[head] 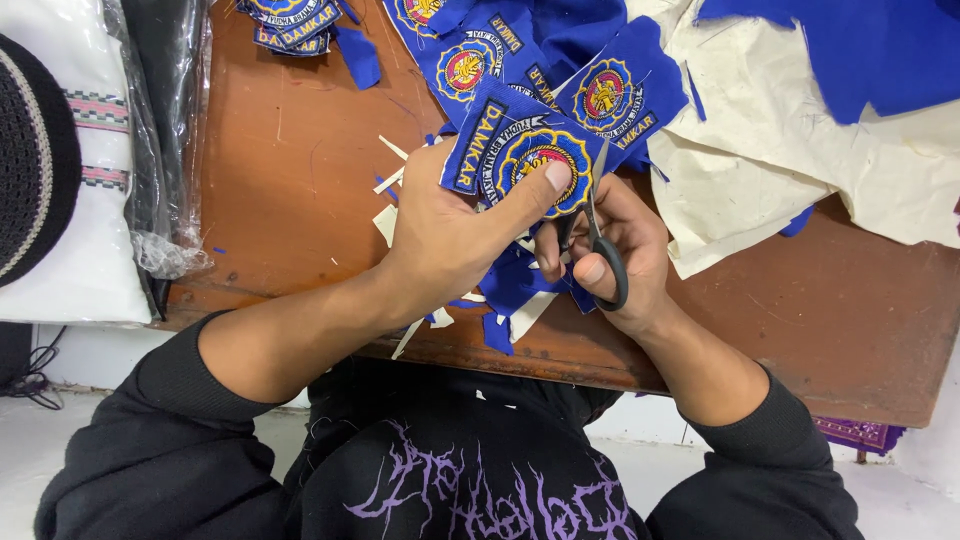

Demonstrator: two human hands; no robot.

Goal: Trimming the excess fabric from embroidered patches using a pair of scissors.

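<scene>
The left hand [450, 225] holds a blue patch [505, 150] with a round yellow and red badge sewn on it. The thumb presses on top of the badge, and the other fingers are hidden under the cloth. The patch is held up just above the brown wooden table [290, 170], near the front edge.

The right hand [615, 250] holds a pair of scissors [600, 235] with black handles. The thumb goes through one loop, and the fingers curl tight around the other. The blades point up along the right edge of the patch. They look almost closed, but the tips are hard to see against the blue cloth.

More blue patches [470, 55] lie in a heap behind, some cut off by the top of the picture. Small scraps [510, 300] of blue and cream cloth lie under the hands. A big cream cloth [800, 160] is on the right. A plastic bag [160, 130] lies on the left.
</scene>
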